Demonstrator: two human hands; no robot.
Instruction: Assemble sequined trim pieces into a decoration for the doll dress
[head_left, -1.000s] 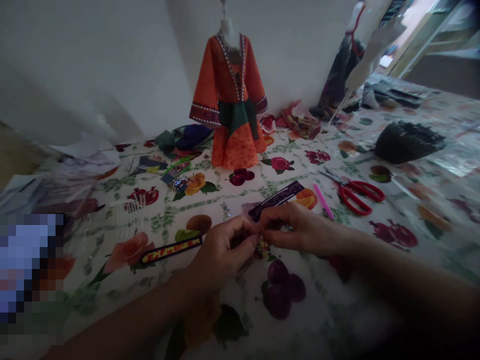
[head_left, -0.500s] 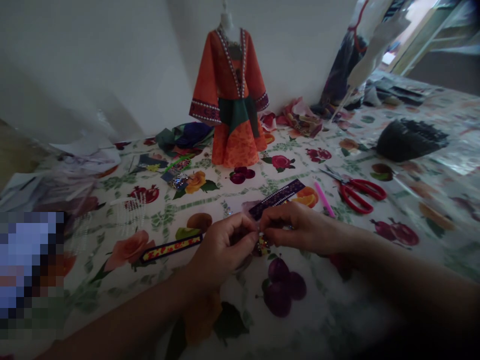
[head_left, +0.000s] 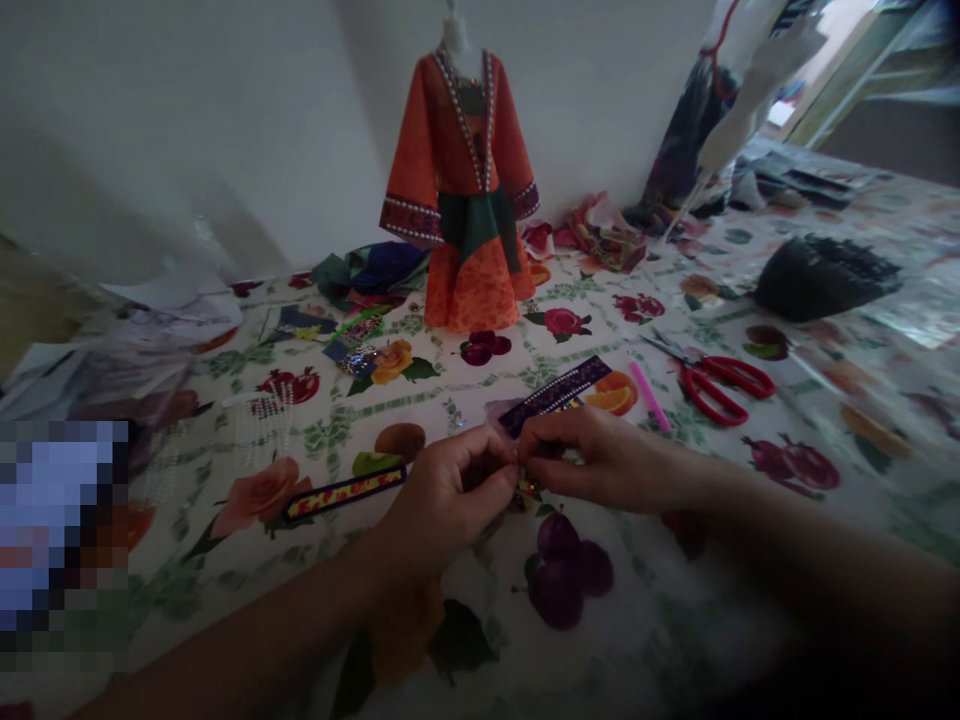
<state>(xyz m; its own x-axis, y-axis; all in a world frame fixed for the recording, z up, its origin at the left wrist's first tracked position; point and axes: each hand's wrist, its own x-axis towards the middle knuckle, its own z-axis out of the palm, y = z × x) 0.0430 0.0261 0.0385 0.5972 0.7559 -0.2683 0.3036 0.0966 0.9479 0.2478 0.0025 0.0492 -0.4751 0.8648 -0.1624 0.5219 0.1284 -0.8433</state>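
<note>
The glittery piece is showing just below both grips, its direction and long axis unclear; left hand and right hand are pinching closed, their hold hidden.

Black bundle — white mannequin.

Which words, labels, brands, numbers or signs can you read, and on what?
None reads clearly enough to quote.
Dark panel, top right: pale marks, cut off and too blurred.
Yellow strip beside the left hand: red marks, too small to tell letters from pattern.
Bluish patch, left edge: pixelated, unreadable.
</note>
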